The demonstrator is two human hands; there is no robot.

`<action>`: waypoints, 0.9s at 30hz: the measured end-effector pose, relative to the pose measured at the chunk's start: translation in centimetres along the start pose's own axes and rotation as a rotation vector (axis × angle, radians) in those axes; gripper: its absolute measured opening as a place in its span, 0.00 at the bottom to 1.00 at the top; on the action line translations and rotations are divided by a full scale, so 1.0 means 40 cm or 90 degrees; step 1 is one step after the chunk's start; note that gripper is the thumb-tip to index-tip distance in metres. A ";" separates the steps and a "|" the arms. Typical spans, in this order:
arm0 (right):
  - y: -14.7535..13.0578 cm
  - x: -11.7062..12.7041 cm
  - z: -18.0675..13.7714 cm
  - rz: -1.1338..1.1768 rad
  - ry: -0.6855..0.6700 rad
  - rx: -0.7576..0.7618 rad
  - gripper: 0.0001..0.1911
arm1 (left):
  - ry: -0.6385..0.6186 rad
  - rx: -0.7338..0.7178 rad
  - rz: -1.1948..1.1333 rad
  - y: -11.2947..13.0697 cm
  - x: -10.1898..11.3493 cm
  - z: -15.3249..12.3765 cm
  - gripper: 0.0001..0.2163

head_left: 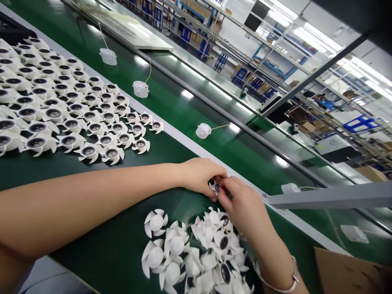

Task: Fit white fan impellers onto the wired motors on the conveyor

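Note:
My left hand point(200, 174) curls around a small white fan impeller point(213, 186) with a dark hub, close to the table's pale edge. Thumb and fingers of my right hand point(245, 202) are pinched together at the same impeller and cover part of it. Whether a smaller part is between those fingers I cannot tell. Just below both hands lies a loose heap of white impellers point(177, 245), some hub side up, others with the smooth cap up. To the left, many impellers point(72, 122) stand in rough rows, dark hubs facing up.
Beyond the table edge runs a green conveyor belt point(171, 110) carrying several round white housings point(141, 89) with yellow wires. A grey metal bar point(330, 197) crosses at the right. A brown cardboard piece point(349, 271) lies at the lower right. Shelving stands in the background.

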State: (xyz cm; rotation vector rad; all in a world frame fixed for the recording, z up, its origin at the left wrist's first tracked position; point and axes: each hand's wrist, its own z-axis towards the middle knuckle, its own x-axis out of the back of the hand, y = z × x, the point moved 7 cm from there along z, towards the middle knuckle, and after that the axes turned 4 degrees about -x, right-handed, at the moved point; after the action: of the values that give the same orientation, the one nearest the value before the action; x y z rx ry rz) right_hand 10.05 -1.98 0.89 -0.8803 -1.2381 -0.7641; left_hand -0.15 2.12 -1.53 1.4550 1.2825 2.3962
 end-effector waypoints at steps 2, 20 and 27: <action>-0.013 0.005 0.000 -0.069 0.013 0.038 0.08 | -0.001 0.004 0.003 -0.001 0.001 0.002 0.18; -0.011 0.083 -0.044 -0.111 0.035 0.006 0.18 | 0.013 0.021 -0.073 -0.017 -0.002 -0.002 0.23; 0.264 0.122 0.045 -0.150 0.054 -0.493 0.24 | 0.007 0.003 -0.024 -0.018 -0.005 -0.005 0.26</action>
State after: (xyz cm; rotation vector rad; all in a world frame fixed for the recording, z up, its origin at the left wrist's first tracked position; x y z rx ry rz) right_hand 19.27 4.48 4.37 -1.3118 -0.9739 -1.5081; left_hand -0.44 2.37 -2.21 1.4073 1.3077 2.3824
